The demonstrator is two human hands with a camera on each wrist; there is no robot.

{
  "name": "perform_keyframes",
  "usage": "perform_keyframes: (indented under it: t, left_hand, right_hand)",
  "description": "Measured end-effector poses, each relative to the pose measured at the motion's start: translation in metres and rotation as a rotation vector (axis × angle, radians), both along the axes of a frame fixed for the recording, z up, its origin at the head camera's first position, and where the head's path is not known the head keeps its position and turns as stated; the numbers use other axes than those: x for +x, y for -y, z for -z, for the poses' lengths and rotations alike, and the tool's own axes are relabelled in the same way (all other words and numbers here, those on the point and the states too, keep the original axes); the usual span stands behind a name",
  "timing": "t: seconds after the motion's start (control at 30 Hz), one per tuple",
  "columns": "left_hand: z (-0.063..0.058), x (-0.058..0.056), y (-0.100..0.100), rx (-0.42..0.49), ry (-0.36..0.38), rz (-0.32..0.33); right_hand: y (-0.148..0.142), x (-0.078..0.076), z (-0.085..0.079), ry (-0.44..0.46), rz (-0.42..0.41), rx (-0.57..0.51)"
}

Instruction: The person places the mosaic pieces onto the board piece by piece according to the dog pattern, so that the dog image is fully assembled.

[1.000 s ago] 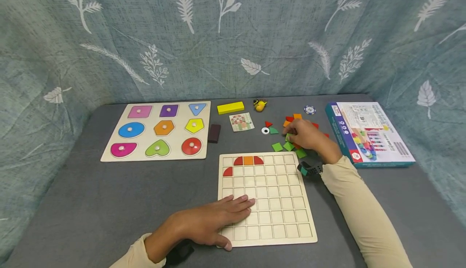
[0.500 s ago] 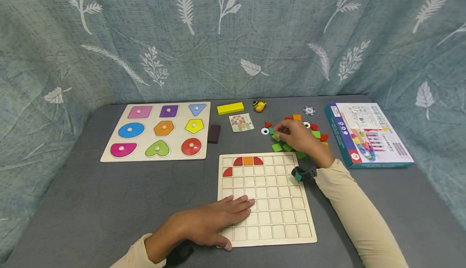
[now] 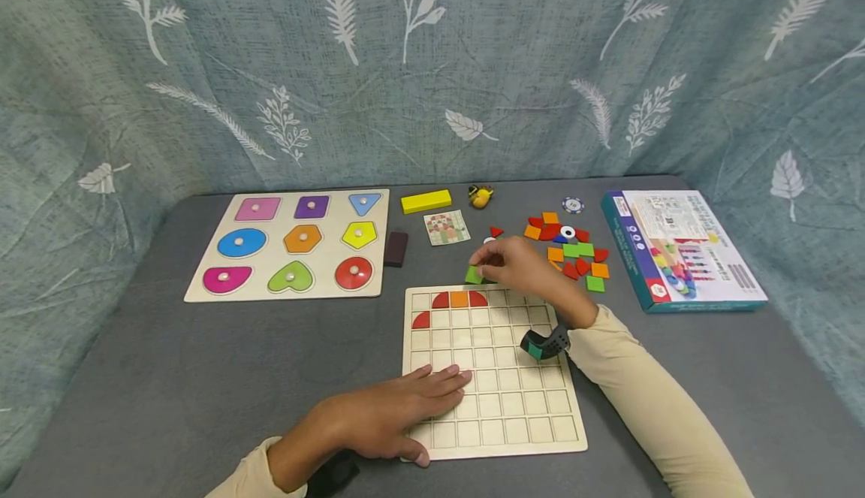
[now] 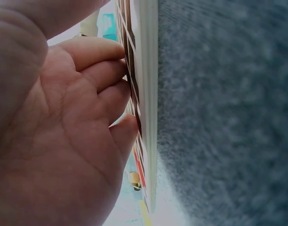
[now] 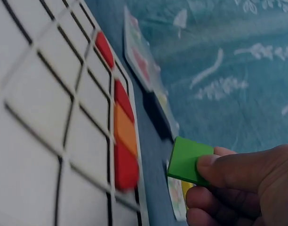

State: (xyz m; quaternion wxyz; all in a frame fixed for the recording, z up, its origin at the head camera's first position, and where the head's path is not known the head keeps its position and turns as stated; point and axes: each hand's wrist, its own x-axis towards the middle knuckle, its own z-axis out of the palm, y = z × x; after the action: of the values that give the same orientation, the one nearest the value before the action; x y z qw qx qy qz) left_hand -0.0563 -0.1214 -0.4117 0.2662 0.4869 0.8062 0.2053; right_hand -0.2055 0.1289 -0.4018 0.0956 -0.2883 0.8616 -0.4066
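A pale wooden grid board (image 3: 510, 385) lies in front of me. Its top rows hold red quarter-circle tiles (image 3: 422, 320) and an orange square tile (image 3: 459, 299). My left hand (image 3: 388, 415) rests on the lower left of the board, fingers extended across its cells and thumb at the bottom edge. Above the board's far edge, my right hand (image 3: 523, 269) pinches a green square tile (image 5: 186, 160) between thumb and fingers; the right wrist view shows it clear of the board. Behind that hand, part of the loose tile group is hidden.
Loose red, orange and green tiles (image 3: 571, 250) lie at the right, near a poker chip (image 3: 573, 205). A box (image 3: 685, 250) stands beyond them. A pattern card (image 3: 447, 227), yellow block (image 3: 426, 201), dark block (image 3: 396, 249), toy bee (image 3: 480, 197) and knobbed shape puzzle (image 3: 287, 246) sit behind and left.
My right hand has moved left from the loose tiles to the board's far edge, carrying a green square tile. The left hand stays in place on the board.
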Motion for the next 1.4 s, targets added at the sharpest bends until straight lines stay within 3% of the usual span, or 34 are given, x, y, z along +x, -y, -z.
perform_keyframes:
  t: [0.57, 0.87, 1.13, 1.4]
  left_hand:
    - [-0.006, 0.012, -0.001, -0.062, -0.122, 0.027]
    - [-0.002, 0.010, 0.001, -0.022, -0.099, 0.053]
    - [-0.002, 0.009, -0.001, -0.029, -0.116, 0.068]
    - [-0.003, 0.009, -0.001, -0.034, -0.095, 0.051]
  right_hand:
    - [0.050, 0.035, 0.004, -0.071, -0.332, 0.016]
    - [0.068, 0.048, 0.010, -0.020, -0.337, 0.132]
    - [0.074, 0.053, 0.011, -0.094, -0.287, 0.159]
    - [0.076, 0.055, 0.010, -0.157, -0.300, 0.219]
